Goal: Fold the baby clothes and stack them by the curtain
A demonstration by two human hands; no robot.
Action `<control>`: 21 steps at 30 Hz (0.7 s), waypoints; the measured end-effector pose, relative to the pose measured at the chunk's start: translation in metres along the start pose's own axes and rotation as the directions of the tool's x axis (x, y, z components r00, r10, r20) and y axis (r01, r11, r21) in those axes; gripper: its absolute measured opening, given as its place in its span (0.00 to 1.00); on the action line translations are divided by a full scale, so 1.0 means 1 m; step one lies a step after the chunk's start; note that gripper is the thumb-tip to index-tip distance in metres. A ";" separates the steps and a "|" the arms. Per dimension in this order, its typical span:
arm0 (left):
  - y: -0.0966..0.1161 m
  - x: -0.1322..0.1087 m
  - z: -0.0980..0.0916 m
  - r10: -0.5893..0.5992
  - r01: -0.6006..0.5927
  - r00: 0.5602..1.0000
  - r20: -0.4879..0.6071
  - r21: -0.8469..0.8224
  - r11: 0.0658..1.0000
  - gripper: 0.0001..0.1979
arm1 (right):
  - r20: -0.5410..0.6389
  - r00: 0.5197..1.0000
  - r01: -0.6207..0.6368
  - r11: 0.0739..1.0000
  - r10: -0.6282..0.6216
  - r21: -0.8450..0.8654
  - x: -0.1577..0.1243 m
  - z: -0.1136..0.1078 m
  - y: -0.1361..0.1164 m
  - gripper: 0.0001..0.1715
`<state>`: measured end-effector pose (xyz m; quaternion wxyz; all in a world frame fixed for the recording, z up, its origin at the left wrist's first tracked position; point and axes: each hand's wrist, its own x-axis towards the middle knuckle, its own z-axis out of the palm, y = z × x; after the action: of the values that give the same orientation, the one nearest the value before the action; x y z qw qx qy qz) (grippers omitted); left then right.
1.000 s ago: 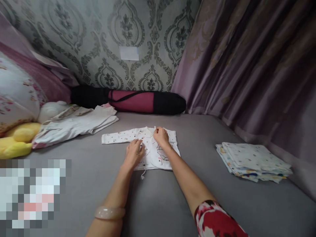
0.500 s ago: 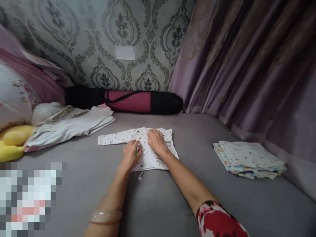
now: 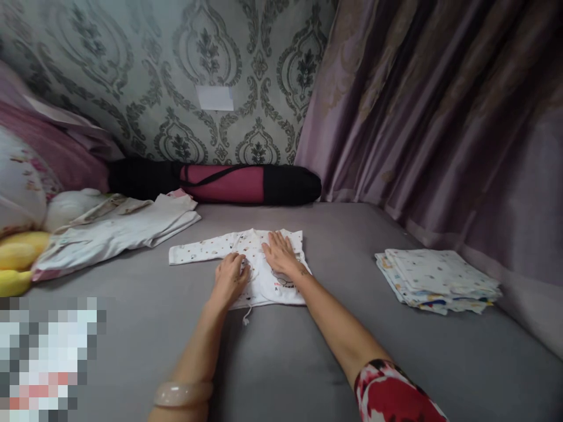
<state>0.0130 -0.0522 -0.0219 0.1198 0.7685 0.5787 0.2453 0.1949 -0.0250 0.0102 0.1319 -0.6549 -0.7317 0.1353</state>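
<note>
A small white baby shirt (image 3: 259,293) with printed dots and a cartoon figure lies spread on the grey sheet. One sleeve stretches out to the left; on the right side no sleeve sticks out. A thin tie string (image 3: 246,316) hangs off its bottom edge. My right hand (image 3: 280,255) lies flat on the upper right of the shirt, fingers outstretched. Resting on the shirt's left side, below the sleeve, is my left hand (image 3: 231,276), its fingers loosely bent and the thumb apart. The cloth under both palms is hidden.
A stack of folded printed baby clothes (image 3: 440,278) sits at the right. Light-coloured garments (image 3: 118,228) lie at the left beside yellow and white plush items (image 3: 21,252). A black and maroon long bag (image 3: 220,184) runs along the wall; a purple curtain (image 3: 373,117) hangs at the right.
My right hand has flattened and its fingers have spread on the shirt, showing more of the print. My left hand stays about where it was. The view has shifted slightly.
</note>
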 end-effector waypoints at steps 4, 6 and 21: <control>-0.004 0.004 0.002 -0.015 0.014 0.998 0.059 0.025 1.000 0.16 | -0.151 0.976 -0.176 0.977 0.156 -0.124 -0.004 0.001 0.024 0.39; -0.005 0.005 0.002 -0.029 0.025 0.997 0.078 0.042 0.999 0.17 | -0.154 0.972 -0.202 0.968 0.180 -0.147 -0.005 0.005 0.033 0.39; 0.011 0.002 -0.003 -0.048 0.045 0.999 0.024 0.122 0.991 0.19 | -0.193 0.956 -0.237 0.969 0.221 -0.064 -0.012 -0.007 0.042 0.40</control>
<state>0.0209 -0.0545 -0.0133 0.0861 0.7638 0.6088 0.1964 0.2379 -0.0318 0.0013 0.1541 -0.7501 -0.6406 0.0566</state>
